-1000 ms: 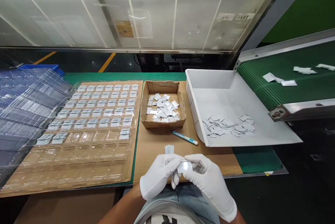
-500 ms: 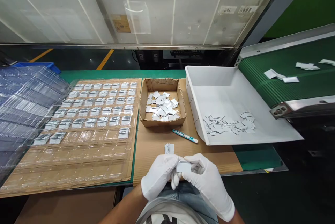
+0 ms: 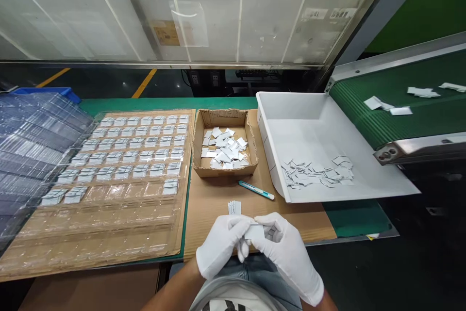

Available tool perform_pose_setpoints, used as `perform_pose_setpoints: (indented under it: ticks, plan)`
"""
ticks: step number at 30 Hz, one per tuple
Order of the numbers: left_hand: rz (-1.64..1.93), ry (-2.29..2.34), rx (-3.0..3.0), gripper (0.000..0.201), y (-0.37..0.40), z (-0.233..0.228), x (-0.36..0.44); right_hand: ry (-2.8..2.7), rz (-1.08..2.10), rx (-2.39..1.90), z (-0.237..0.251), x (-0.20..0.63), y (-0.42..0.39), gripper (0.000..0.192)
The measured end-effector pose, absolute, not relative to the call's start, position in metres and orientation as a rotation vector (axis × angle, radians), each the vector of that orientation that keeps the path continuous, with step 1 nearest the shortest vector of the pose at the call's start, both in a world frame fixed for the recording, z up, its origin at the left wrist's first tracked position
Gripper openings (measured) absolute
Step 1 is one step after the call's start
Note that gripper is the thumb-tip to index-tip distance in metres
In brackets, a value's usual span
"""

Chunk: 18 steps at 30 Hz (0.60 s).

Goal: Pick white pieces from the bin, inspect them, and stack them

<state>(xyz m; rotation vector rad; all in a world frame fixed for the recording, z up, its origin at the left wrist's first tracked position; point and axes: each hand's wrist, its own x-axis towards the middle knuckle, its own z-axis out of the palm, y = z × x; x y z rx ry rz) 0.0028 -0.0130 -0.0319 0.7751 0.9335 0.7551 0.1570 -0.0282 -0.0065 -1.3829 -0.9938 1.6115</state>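
My left hand (image 3: 221,245) and my right hand (image 3: 287,253), both in white gloves, meet at the near edge of the bench and pinch a small white rectangular piece (image 3: 255,231) between their fingertips. Just beyond them a short stack of the same pieces (image 3: 234,207) stands on the cardboard sheet (image 3: 214,204). A clear blister tray (image 3: 109,189) lies to the left; its far rows hold pieces, its near rows are bare.
A small cardboard box (image 3: 224,171) with loose white pieces sits ahead, a teal-handled knife (image 3: 256,189) beside it. A white bin (image 3: 364,189) on the right holds several pieces under a green conveyor (image 3: 400,126). Stacked clear trays (image 3: 32,141) lie far left.
The hands stay together on the small piece; its face has tilted so it shines less. The view has shifted slightly.
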Motion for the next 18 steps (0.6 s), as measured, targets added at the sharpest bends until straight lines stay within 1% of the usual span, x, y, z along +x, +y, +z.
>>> perform_pose_setpoints:
  ticks: [4,7,10,12,13,15,18]
  plan:
    - [0.715,1.152,1.104,0.035,-0.010,-0.023,-0.002,-1.167,1.470,-1.370,-0.008,0.156,-0.029,0.014]
    - [0.829,1.146,1.458,0.025,0.004,-0.018,-0.010,-1.273,1.283,-1.412,-0.006,0.163,-0.027,0.019]
    - [1.097,1.199,1.757,0.020,0.041,-0.007,-0.021,-1.393,0.915,-1.524,0.006,0.186,-0.006,0.025]
    - [1.258,1.307,1.936,0.021,0.073,0.003,-0.029,-1.548,0.617,-1.716,0.016,0.209,0.024,0.028]
    - [1.274,1.391,2.027,0.023,0.090,0.008,-0.034,-1.657,0.491,-1.869,0.021,0.221,0.043,0.030]
    - [1.138,1.569,2.207,0.026,0.118,0.014,-0.041,-1.720,0.490,-1.946,0.026,0.242,0.082,0.031]
    - [0.861,1.705,2.408,0.027,0.137,0.013,-0.046,-1.873,0.619,-2.038,0.022,0.262,0.133,0.023]
